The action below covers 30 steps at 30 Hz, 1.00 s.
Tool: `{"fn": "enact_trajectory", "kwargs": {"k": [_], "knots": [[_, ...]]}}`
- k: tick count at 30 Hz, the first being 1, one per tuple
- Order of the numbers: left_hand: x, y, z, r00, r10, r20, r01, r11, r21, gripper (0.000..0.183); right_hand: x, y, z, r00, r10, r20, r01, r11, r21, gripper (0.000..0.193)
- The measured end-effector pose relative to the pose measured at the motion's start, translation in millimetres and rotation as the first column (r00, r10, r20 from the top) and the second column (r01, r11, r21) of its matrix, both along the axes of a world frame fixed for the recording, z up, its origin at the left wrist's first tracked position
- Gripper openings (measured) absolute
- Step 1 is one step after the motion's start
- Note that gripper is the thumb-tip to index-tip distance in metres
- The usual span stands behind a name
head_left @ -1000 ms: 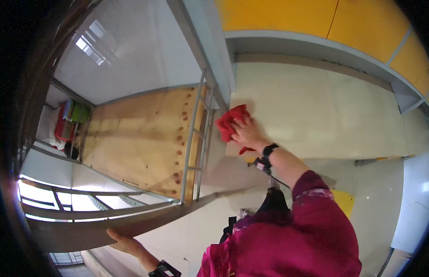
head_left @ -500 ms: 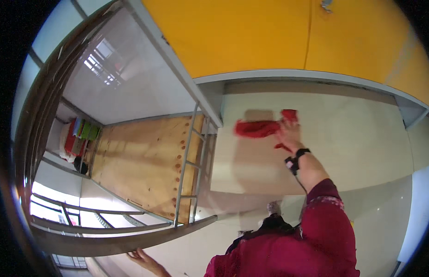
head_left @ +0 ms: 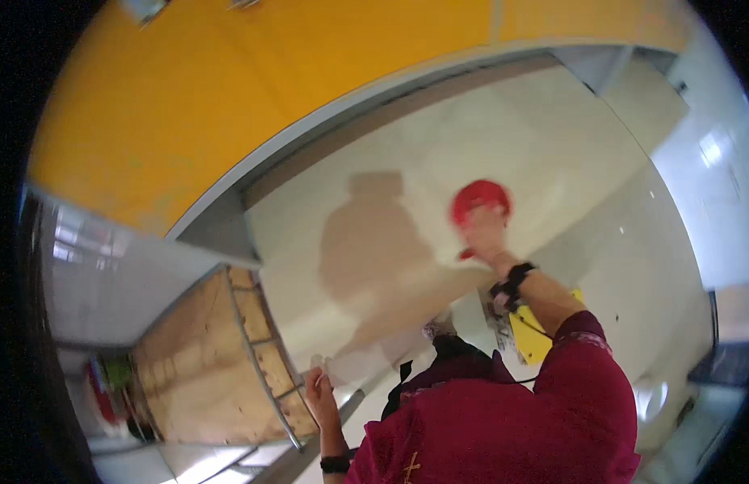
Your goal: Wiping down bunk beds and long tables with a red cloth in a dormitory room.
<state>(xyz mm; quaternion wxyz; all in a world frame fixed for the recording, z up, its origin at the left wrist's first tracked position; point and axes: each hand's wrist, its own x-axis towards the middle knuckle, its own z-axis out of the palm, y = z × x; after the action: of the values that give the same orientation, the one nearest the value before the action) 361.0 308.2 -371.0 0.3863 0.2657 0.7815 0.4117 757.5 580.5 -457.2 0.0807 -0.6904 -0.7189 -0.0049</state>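
Red cloth (head_left: 481, 200) and right hand (head_left: 485, 231) have travelled farther along the cream surface (head_left: 552, 149) toward its right end since the earlier frame, and the cloth, stretched out sideways then, now shows as a compact, rounded patch. Left hand (head_left: 316, 389) has come off the bed's grey rail and is now raised near the left part of the surface's near edge, beside the ladder (head_left: 260, 359). The whole view has swung round too, bringing more of the yellow cabinet doors (head_left: 262, 105) into the upper left

The two hands are well apart. The right one lies over the cloth on the cream surface, with a small red tip showing beside the thumb; motion blur hides whether its fingers grip the fabric or only press on it. The left one has its fingers partly bent, and I cannot tell whether they touch or hold anything. Black bands circle both wrists, and maroon sleeves cover the upper arms

A broad shadow (head_left: 374, 242) falls on the cream surface, left of the cloth. Lower left, past the ladder, lies the bed's bare wooden board (head_left: 193, 367), with a blurred red and green pile (head_left: 108, 383) at its far end. A flat yellow object (head_left: 534, 332) shows below the surface, near the right forearm
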Motion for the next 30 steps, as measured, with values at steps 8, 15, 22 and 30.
{"fn": "enact_trajectory", "kwargs": {"k": [8,15,22,30], "knots": [[88.0,144.6,9.5,0.575,-0.745,-0.339,0.802,0.595,0.052,0.039,-68.2,-96.1,38.0,0.729,0.669,-0.146,-0.639,0.741,0.206,0.038],[74.0,134.4,-25.1,0.246,-0.730,-0.637,0.930,0.364,-0.059,0.052,23.3,-110.6,35.1,0.994,0.112,-0.012,-0.111,0.991,0.076,0.043],[69.4,147.9,-21.9,0.179,-0.764,-0.619,0.900,0.381,-0.210,0.052,81.3,-80.5,50.8,0.965,-0.254,-0.072,0.262,0.955,0.142,0.037],[168.2,179.1,0.1,0.199,-0.825,-0.530,0.959,0.275,-0.067,0.049,97.3,-56.2,57.9,0.615,-0.098,-0.782,0.226,0.972,0.056,0.031]]}}
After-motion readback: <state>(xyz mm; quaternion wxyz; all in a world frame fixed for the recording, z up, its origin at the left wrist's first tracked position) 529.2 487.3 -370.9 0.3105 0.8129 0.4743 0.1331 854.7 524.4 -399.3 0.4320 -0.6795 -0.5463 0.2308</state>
